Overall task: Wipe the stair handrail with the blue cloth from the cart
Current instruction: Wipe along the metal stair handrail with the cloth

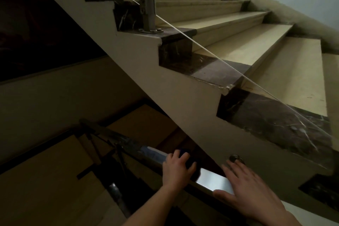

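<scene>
While left hand (177,168) grips cloth (185,152) on the handrail (211,177) | right hand (253,191) flat on handrail, fingers straight | wiping seems underway, far stretch remaining

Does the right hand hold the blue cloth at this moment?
No, the left hand grips the blue cloth on the handrail, while the right hand lies flat on the bare metal with nothing in it.

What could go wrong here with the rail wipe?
1. The cloth is bunched under the left hand beside an open drop; a loose grip could let it fall to the lower stairs.
2. The right hand lies bare on the shiny handrail and may leave prints.
3. Dim light could hide missed spots.
</scene>
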